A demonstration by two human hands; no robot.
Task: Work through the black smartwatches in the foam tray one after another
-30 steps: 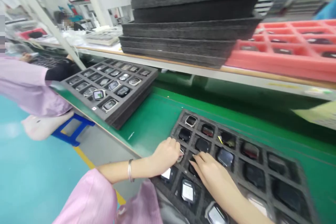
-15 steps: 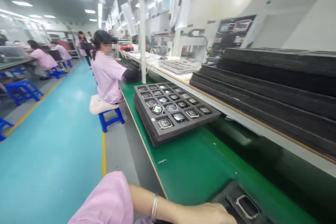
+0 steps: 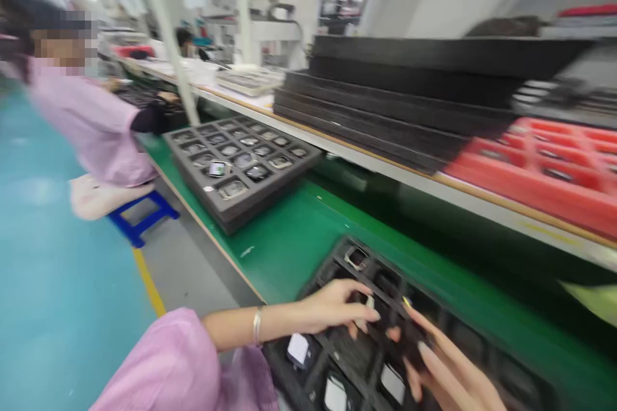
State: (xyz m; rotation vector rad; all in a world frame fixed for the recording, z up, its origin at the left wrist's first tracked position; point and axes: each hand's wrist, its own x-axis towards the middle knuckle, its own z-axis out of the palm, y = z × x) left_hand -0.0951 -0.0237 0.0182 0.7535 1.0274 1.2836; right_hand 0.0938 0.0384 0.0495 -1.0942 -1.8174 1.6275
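Observation:
My left hand (image 3: 332, 307) is over a black foam tray (image 3: 354, 353), its thumb and fingers closed on a small pale-edged piece that looks like a watch case (image 3: 369, 306). To its right, my right hand (image 3: 450, 363) has its fingers curved around a dark shape over the same tray; blur hides what that is. One watch case (image 3: 357, 258) lies in the tray's far corner pocket. Near the front edge, pockets hold pieces with white faces, among them a white-faced watch piece (image 3: 299, 348). Some other pockets look dark.
A second foam tray (image 3: 226, 212) filled with watches stands farther along the green bench (image 3: 284, 218). Black foam trays (image 3: 385, 109) are stacked on the shelf, beside a red divided tray (image 3: 530, 186). A seated co-worker (image 3: 91, 115) in pink is at the left.
My view has swung right and down, bringing the red tray, the near foam tray and my right hand into sight. My left hand now pinches a piece over the tray.

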